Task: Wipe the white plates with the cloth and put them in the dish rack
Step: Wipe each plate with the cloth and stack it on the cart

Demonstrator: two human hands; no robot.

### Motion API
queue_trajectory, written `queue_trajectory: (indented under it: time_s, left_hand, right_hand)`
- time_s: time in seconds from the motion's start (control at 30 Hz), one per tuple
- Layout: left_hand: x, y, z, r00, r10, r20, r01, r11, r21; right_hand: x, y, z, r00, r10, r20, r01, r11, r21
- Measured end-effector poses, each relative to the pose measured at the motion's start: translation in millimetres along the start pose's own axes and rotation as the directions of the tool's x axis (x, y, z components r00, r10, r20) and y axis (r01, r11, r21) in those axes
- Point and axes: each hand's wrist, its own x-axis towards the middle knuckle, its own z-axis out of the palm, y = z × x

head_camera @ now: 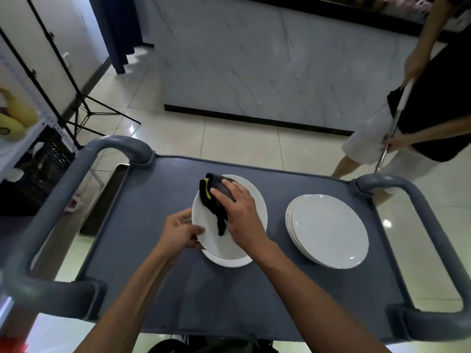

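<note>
Grey cart top (178, 289) carries everything you need, over glossy cream floor tiles. Your left hand (178, 231) pinches the near-left rim of the tilted round white ceramic plate (219, 240), lifted off the plate beneath. Your right hand (239, 212) presses the soft black cloth with yellow trim (212, 200) flat onto it. Glazed ceramic is probably slick and breakable; grip the rim firmly. Farther right sits a stack of white plates (328, 230).

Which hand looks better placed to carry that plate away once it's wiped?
The left hand, probably. It already pinches the near-left rim of the tilted plate, so its grip could simply lift it. The right hand lies flat on the dark cloth, pressing it onto the plate.
</note>
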Motion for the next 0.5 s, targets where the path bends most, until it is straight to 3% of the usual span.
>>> queue_trajectory:
  time_s: [0.27, 0.5]
  left_hand:
    - [-5, 11, 1, 0.998, 0.063, -0.019, -0.064, 0.994, -0.088]
    - [-4, 16, -1, 0.991, 0.103, -0.090, -0.116, 0.980, -0.162]
  right_hand:
    - [19, 10, -25, 0.992, 0.056, -0.113, -0.064, 0.995, -0.071]
    - [16, 20, -38, 0.964, 0.186, -0.189, -0.209, 0.972, -0.111]
